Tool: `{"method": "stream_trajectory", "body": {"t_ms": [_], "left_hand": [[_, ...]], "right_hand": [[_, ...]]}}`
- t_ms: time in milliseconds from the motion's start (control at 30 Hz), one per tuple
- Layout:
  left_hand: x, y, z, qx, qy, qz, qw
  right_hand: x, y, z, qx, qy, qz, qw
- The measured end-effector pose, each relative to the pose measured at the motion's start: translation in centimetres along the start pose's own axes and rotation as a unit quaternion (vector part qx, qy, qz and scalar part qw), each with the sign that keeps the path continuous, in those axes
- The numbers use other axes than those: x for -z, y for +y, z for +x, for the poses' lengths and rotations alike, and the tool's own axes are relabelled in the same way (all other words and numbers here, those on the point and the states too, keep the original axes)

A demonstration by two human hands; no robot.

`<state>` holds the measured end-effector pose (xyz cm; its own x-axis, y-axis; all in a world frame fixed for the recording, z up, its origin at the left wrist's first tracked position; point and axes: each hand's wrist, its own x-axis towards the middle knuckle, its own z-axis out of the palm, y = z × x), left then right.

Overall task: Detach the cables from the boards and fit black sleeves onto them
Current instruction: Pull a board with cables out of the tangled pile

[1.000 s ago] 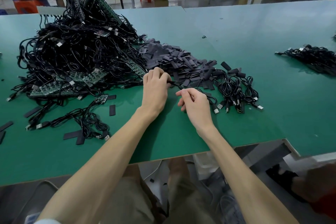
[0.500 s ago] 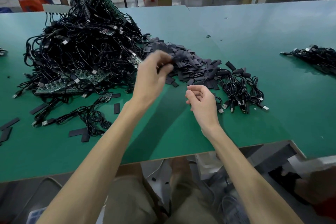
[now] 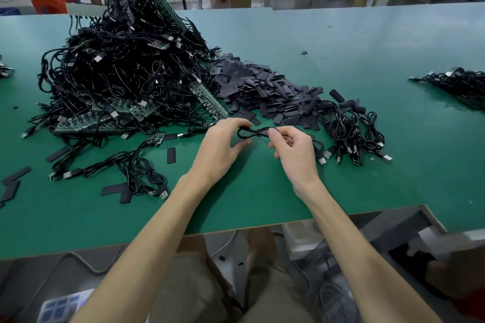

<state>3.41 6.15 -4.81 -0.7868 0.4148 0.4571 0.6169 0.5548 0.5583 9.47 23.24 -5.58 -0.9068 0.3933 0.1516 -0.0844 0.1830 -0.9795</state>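
Two hands on one cable (image 3: 256, 131): left hand (image 3: 220, 149) curls round its loop, right hand (image 3: 294, 155) pinches the strand, low over the desk (image 3: 262, 204) near the sleeves (image 3: 252, 86); I judge it light and limp, so I'd grip near the end for sleeving.

Single wide-angle head-worn view, facing forward and down over a green table (image 3: 249, 207); left hand (image 3: 220, 151) and right hand (image 3: 295, 156) close at centre.

Bright, even overhead light covers my green table (image 3: 354, 139); a soft shadow sits under my left hand (image 3: 217, 149). The edges bow, and the lower right corner blurs.
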Motion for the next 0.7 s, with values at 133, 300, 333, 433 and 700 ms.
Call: {"method": "stream_trajectory", "body": {"t_ms": [133,300,333,433,700], "left_hand": [[0.3,-0.5,0.3,0.069,0.016,0.071,0.995],[0.6,0.0,0.1,0.107,0.088,0.090,0.986],[0.7,0.2,0.1,0.112,0.104,0.097,0.984],[0.7,0.4,-0.1,0.122,0.123,0.138,0.975],[0.6,0.3,0.2,0.172,0.106,0.238,0.950]], "right_hand": [[0.1,-0.1,-0.2,0.004,0.024,0.000,1.000],[0.2,-0.7,-0.5,0.010,0.067,0.015,0.998],[0.3,-0.8,-0.7,0.014,0.076,0.016,0.997],[0.4,-1.2,-1.0,0.026,0.096,0.020,0.995],[0.5,-1.4,-1.3,0.026,0.089,0.077,0.993]]}}
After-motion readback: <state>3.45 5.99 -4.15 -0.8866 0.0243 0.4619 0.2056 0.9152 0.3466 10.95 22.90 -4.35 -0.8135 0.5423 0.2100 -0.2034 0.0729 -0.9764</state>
